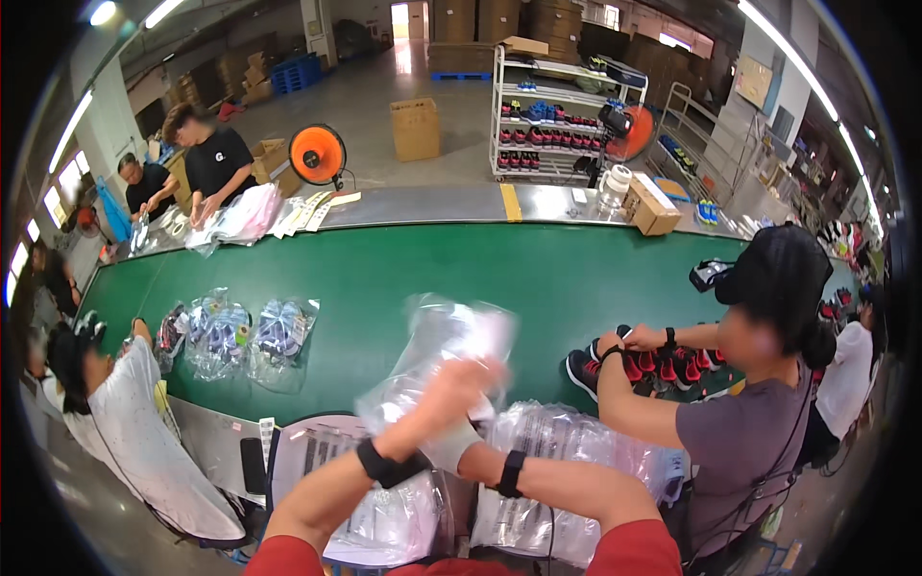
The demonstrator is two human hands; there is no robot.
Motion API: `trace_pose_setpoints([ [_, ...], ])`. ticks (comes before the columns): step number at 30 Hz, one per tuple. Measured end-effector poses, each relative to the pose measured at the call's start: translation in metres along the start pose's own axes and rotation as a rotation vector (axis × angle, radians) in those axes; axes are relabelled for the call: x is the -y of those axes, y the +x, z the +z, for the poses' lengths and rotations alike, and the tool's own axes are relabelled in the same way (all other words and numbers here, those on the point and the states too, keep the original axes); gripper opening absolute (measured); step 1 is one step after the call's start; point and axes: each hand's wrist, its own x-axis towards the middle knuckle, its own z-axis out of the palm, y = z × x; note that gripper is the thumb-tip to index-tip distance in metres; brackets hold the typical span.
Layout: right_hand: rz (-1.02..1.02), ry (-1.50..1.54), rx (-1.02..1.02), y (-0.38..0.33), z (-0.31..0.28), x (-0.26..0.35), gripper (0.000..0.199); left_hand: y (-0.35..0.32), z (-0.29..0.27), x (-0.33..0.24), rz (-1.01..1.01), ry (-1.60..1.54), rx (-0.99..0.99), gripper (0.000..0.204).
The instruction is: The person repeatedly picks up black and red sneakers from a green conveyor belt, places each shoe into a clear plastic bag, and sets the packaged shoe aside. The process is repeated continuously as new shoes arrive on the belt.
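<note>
A clear plastic bag (pixel 451 331), smeared by motion, spreads over the near middle of the green belt. My left hand (pixel 461 384) reaches across it, too blurred to show how the fingers lie. Crossing below is my right hand (pixel 449 444), partly covered by something white, perhaps a glove; its fingers are hidden behind my left arm and the plastic. Which hand holds the bag cannot be made out. Under my forearms lie stacked clear plastic bags (pixel 538 480), and more plastic bags (pixel 384 523) rest to the left.
Bagged shoes (pixel 280 336) lie left on the green belt (pixel 384 269). At right, a co-worker (pixel 740 413) handles dark shoes with red insides (pixel 629 365). Another co-worker (pixel 144 432) stands at left. Beyond the belt are an orange fan (pixel 318 154), a carton (pixel 653 206) and a shoe rack (pixel 557 120).
</note>
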Motion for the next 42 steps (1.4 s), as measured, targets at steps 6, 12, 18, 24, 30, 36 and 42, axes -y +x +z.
trace_pose_setpoints([
  [6, 0.295, 0.428, 0.000, 0.036, -0.025, -0.034, 0.026, -0.024, -0.015, -0.050, -0.218, -0.031, 0.335, 0.019],
  [12, 0.480, 0.461, -0.057, 0.130, 0.017, -0.019, 0.028, -0.013, -0.095, -0.004, -0.329, 0.376, -0.202, 0.011],
  [18, 0.313, 0.975, 0.270, 0.074, -0.002, -0.033, 0.036, -0.037, -0.164, 0.071, -0.516, -0.429, -0.560, 0.017],
  [24, 0.466, 1.688, 0.083, 0.035, -0.063, -0.040, 0.050, -0.017, -0.091, 0.017, -0.762, -0.856, -0.471, 0.025],
  [30, 0.838, 1.139, -0.092, -0.036, -0.078, -0.097, 0.025, -0.015, -0.090, -0.014, -0.611, -1.158, -0.484, 0.022],
  [36, 0.615, -0.065, -0.553, -0.038, -0.134, -0.065, 0.034, -0.021, -0.059, 0.030, -0.275, -0.350, -0.628, 0.024],
  [42, 0.144, 0.254, -0.458, -0.009, -0.079, -0.089, 0.009, 0.011, -0.033, -0.059, -0.597, -0.439, 0.107, 0.020],
])
